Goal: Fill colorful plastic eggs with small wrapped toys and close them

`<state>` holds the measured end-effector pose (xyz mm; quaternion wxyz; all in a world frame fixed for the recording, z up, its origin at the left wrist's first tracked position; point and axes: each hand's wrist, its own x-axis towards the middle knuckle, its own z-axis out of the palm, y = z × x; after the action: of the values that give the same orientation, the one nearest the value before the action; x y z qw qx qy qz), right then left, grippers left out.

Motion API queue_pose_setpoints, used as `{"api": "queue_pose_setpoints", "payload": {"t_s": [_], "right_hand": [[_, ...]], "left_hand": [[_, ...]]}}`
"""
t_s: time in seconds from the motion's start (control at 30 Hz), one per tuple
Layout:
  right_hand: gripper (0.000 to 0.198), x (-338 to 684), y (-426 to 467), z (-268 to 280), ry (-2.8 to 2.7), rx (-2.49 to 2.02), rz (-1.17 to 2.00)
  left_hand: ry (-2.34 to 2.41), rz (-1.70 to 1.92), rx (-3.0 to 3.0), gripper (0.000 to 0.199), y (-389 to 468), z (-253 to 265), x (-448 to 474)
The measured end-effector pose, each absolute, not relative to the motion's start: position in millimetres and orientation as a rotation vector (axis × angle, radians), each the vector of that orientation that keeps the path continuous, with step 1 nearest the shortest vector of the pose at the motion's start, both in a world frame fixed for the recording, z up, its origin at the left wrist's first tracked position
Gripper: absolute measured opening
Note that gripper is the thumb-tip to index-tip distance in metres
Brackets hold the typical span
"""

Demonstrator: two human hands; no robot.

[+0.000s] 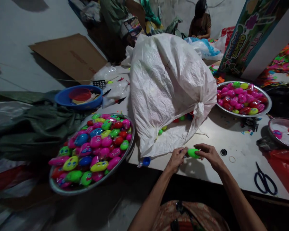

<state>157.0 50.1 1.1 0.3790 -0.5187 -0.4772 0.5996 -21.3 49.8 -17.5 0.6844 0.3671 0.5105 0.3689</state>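
Over the table's front edge, my right hand (pixel 210 155) pinches the right end of a bright green plastic egg (pixel 193 153) between thumb and fingers. My left hand (pixel 177 159) is closed at the egg's other end, its fingers pressed on something small and partly see-through that I cannot make out. Just behind both hands lies the loose edge of a large white woven sack (pixel 168 83), with a few coloured eggs showing beneath it. To the left of my left hand, a blue egg-like piece (pixel 146 161) sits at the table edge.
A metal basin (pixel 132 141) heaped with coloured eggs stands left; another full basin (pixel 269 107) is back right. Scissors (pixel 265 181), a black ring (pixel 223 152) and a red bag (pixel 283 170) lie right. A blue tub (pixel 62 100) is farther left. A person (pixel 200 24) sits behind.
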Motion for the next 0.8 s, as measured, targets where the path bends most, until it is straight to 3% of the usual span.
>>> {"api": "queue_pose_setpoints", "payload": {"t_s": [0.17, 0.5, 0.8], "right_hand": [[0.028, 161.0, 44.2, -1.1, -1.044, -1.285, 1.451], [0.03, 163.0, 39.5, 3.3, -1.121, -1.365, 1.435], [0.029, 167.9, 33.1, -6.6, -0.988, -1.361, 1.378]], "left_hand": [[1.064, 0.87, 0.601, 0.04, 51.6, -16.1, -22.9], [0.998, 0.691, 0.815, 0.043, 47.2, -12.7, -19.0], [1.084, 0.907, 0.673, 0.035, 49.7, -18.6, -16.2]]}}
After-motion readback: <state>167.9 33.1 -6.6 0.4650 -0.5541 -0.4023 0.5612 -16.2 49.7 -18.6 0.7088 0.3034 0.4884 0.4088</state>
